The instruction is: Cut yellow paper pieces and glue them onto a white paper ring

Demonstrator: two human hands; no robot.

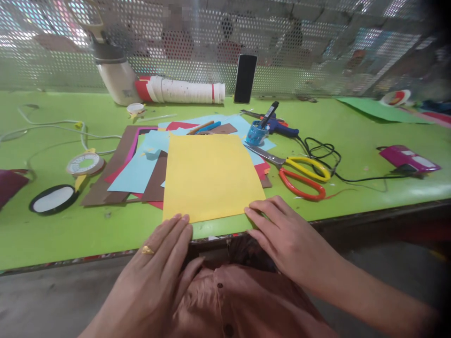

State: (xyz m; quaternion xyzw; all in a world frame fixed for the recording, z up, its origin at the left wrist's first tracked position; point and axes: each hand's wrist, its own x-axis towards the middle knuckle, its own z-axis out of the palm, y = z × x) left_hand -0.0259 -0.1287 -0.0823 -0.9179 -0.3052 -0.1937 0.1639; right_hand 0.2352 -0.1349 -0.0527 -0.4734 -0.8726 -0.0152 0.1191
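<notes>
A square sheet of yellow paper (213, 178) lies on top of several coloured papers, its near edge close to the table's front edge. My left hand (155, 263) lies flat with fingers stretched, fingertips on the sheet's near left corner and the thumb held apart below. A gold ring is on one finger. At the near right corner, my right hand (287, 234) touches the paper with outstretched fingertips; its thumb is hard to make out. Scissors (282, 162) with one yellow and one red handle lie just right of the sheet, blades partly beside the paper pile.
Light blue paper (132, 171) and brown sheets (105, 180) stick out at left. Tape rolls (85, 163) lie farther left. Behind stand a blue pot (256, 134), a glue gun (283, 126) with a black cord, a phone (245, 79), stacked paper cups (183, 90) and a spray bottle (118, 77).
</notes>
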